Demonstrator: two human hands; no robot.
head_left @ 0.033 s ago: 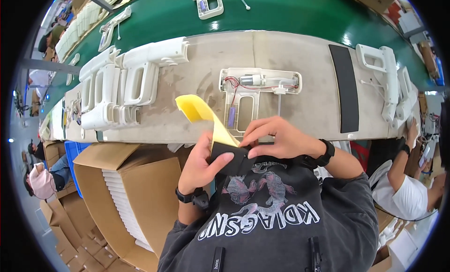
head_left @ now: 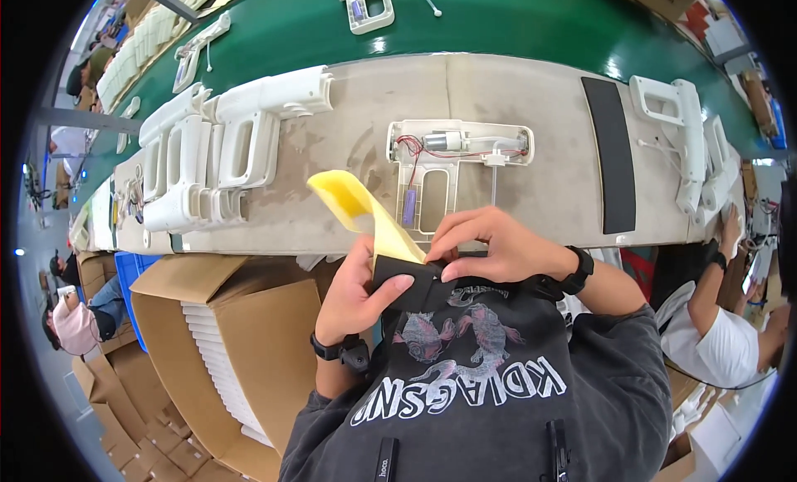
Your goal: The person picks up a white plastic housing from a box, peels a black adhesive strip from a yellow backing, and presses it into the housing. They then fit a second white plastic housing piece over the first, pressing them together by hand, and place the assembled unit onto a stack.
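My left hand (head_left: 357, 293) grips a black foam strip (head_left: 403, 284) close to my shirt, thumb lying across its dark face. From the strip rises a yellow backing sheet (head_left: 353, 201), its loose end curling up and to the left. My right hand (head_left: 486, 243) pinches at the strip's right end, where black and yellow meet; the fingertips partly hide that spot. Just beyond my hands, an open white handheld device shell (head_left: 502, 141) lies on the bench. Inside it show a silver motor (head_left: 442, 141), red wires and a purple battery cell (head_left: 409, 206).
White shell halves (head_left: 249, 137) stand grouped at the left of the bench. A flat black strip (head_left: 608, 154) and more white shells (head_left: 687, 141) lie to the right. Behind runs a green surface (head_left: 498, 25). An open cardboard box (head_left: 266, 349) stands below left; a co-worker's arm (head_left: 707, 295) reaches in at right.
The loose end of the yellow backing sheet has shifted slightly left and down. Both hands keep nearly the same place and hold.
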